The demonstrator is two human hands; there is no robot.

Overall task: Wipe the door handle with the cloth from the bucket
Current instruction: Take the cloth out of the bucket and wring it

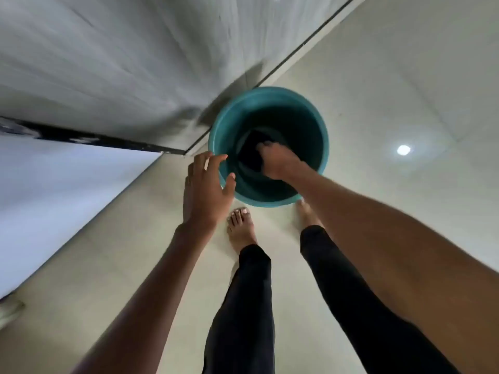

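A teal bucket stands on the pale tiled floor in front of my bare feet. Down inside it lies a dark cloth. My right hand reaches into the bucket and its fingers are closed on the cloth. My left hand hovers at the bucket's left rim with the fingers spread, holding nothing. The door handle is out of view.
A grey wall or door panel rises at the left, with a dark threshold strip along its base. My bare feet and black trouser legs stand just behind the bucket. A ceiling light reflects off the floor.
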